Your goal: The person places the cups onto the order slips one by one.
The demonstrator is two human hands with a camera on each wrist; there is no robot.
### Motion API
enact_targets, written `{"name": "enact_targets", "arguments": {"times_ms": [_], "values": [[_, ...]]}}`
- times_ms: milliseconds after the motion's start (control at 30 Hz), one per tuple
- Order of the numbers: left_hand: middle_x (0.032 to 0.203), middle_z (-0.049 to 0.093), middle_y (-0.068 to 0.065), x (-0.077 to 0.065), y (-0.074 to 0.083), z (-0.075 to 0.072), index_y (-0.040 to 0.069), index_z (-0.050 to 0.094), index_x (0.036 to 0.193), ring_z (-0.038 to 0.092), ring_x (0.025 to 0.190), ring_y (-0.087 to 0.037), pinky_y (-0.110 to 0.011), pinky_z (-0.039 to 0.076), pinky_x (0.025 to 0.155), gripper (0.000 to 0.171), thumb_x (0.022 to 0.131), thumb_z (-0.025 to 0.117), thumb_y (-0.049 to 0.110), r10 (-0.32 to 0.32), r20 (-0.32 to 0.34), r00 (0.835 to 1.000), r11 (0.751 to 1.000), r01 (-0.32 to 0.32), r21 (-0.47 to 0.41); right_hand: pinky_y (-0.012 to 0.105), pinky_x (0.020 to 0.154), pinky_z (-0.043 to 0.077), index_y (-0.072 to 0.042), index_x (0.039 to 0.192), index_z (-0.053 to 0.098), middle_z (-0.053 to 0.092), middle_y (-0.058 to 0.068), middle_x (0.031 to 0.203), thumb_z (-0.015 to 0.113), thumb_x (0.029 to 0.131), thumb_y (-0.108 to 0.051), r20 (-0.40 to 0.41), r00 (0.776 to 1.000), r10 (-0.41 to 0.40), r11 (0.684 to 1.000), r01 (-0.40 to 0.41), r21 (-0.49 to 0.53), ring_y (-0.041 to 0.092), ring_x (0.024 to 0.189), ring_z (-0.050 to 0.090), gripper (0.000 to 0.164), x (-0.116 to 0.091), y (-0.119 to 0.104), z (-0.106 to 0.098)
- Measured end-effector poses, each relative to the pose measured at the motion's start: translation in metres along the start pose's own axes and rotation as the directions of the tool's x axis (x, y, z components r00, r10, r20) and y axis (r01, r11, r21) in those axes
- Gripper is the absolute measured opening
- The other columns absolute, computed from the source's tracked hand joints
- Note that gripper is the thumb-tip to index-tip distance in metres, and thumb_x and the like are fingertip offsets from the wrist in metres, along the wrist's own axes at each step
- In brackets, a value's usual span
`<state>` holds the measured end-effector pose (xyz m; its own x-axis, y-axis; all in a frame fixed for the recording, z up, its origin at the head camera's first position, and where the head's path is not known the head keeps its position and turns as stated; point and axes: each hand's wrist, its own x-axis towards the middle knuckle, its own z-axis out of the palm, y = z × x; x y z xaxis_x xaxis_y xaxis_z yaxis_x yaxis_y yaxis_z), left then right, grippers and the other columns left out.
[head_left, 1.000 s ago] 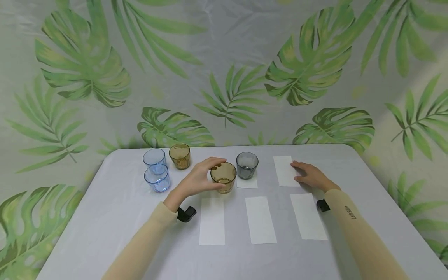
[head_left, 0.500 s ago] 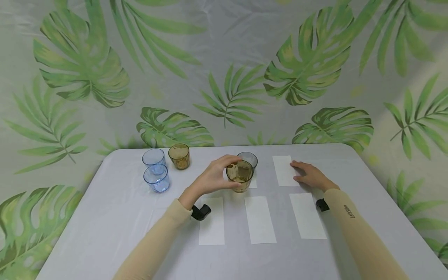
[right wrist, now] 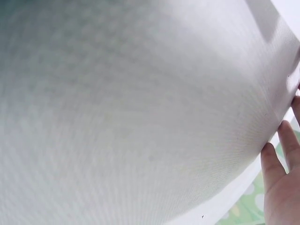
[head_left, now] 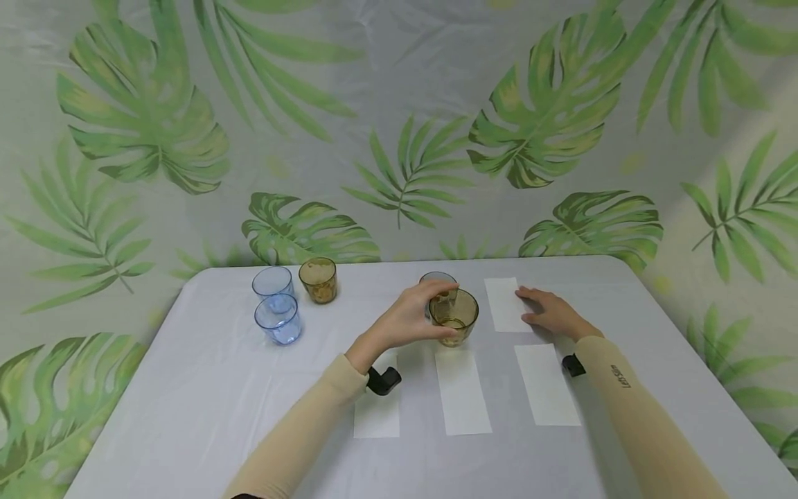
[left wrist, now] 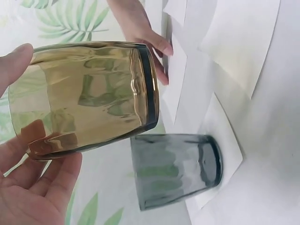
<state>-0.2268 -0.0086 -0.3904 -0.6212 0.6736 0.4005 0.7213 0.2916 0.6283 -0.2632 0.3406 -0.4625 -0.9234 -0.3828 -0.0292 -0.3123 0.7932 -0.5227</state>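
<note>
My left hand (head_left: 405, 320) grips an amber glass (head_left: 458, 320) by its rim, thumb on the near side and fingers on the far side. In the left wrist view this glass is held up off the table. Behind it, partly hidden in the head view, a grey glass (left wrist: 176, 169) stands on a white paper. My right hand (head_left: 553, 313) rests on the table, fingertips at the right edge of a back-row white paper (head_left: 502, 305). Its fingers look relaxed and hold nothing. Mostly tablecloth fills the right wrist view, with some fingertips at the edge.
Two blue glasses (head_left: 278, 320) and another amber glass (head_left: 318, 281) stand at the back left of the white-covered table (head_left: 249, 416). Three white papers lie in the front row, including a middle one (head_left: 464, 395) and a right one (head_left: 547, 384). A leaf-patterned cloth (head_left: 399, 138) hangs behind.
My left hand has carried the amber glass rightward, from left of the grey glass to in front of it and slightly past. The right hand stays at the paper.
</note>
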Motion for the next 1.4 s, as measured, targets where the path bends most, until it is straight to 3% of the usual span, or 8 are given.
{"name": "enact_targets", "arguments": {"times_ms": [200,367,533,867,1100,1400], "values": [[0.133,0.053,-0.011,0.014,-0.002,0.015,0.006,0.048,0.139,0.052,0.114,-0.023,-0.033,0.045,0.095,0.072,0.079,0.081,0.025,-0.063,0.027,0.998,0.998,0.062,0.024,0.063,0.106,0.021,0.011,0.137,0.042,0.031,0.034,0.143,0.066,0.089,-0.012,0.000,1.000,-0.013,1.000,0.013,-0.001,0.052,0.131,0.025,0.058,0.000,0.000,-0.001],[0.133,0.052,-0.010,0.028,-0.003,0.028,0.005,0.047,0.138,0.053,0.114,-0.024,-0.027,0.045,0.093,0.072,0.078,0.081,0.027,-0.099,0.036,0.994,0.995,0.098,0.017,0.063,0.106,0.021,0.011,0.137,0.042,0.031,0.034,0.143,0.066,0.089,-0.012,0.003,1.000,-0.005,1.000,0.005,0.014,0.053,0.131,0.024,0.058,0.000,-0.003,-0.001],[0.134,0.052,-0.007,0.041,-0.006,0.040,0.005,0.047,0.138,0.051,0.115,-0.018,-0.023,0.044,0.093,0.073,0.079,0.080,0.031,-0.108,0.036,0.993,0.993,0.106,0.051,0.064,0.106,0.020,0.010,0.138,0.041,0.031,0.033,0.144,0.065,0.089,-0.011,0.003,1.000,0.015,1.000,-0.015,0.014,0.052,0.132,0.024,0.058,0.000,-0.005,-0.001],[0.137,0.050,-0.006,0.066,-0.009,0.061,0.005,0.047,0.139,0.047,0.122,-0.015,-0.025,0.038,0.100,0.074,0.079,0.080,0.031,-0.148,0.023,0.989,0.987,0.146,0.068,0.063,0.107,0.018,0.010,0.141,0.037,0.029,0.032,0.145,0.065,0.090,-0.013,0.023,0.998,0.057,0.998,-0.058,0.019,0.052,0.133,0.022,0.062,0.003,-0.001,0.000],[0.139,0.049,-0.005,0.082,-0.012,0.072,0.006,0.048,0.139,0.044,0.126,-0.013,-0.019,0.036,0.101,0.074,0.078,0.080,0.033,-0.178,0.003,0.984,0.980,0.177,0.094,0.063,0.107,0.020,0.011,0.143,0.031,0.029,0.035,0.144,0.063,0.092,-0.018,0.037,0.994,0.106,0.994,-0.106,-0.003,0.052,0.132,0.023,0.067,0.004,0.003,0.000],[0.141,0.047,-0.004,0.098,-0.020,0.087,0.008,0.046,0.140,0.043,0.128,-0.014,-0.020,0.035,0.103,0.073,0.080,0.079,0.034,-0.231,0.016,0.973,0.969,0.228,0.095,0.063,0.105,0.024,0.016,0.138,0.035,0.035,0.037,0.139,0.064,0.092,-0.018,0.024,0.996,0.085,0.996,-0.085,0.005,0.053,0.129,0.028,0.064,0.004,0.001,0.001]]}}
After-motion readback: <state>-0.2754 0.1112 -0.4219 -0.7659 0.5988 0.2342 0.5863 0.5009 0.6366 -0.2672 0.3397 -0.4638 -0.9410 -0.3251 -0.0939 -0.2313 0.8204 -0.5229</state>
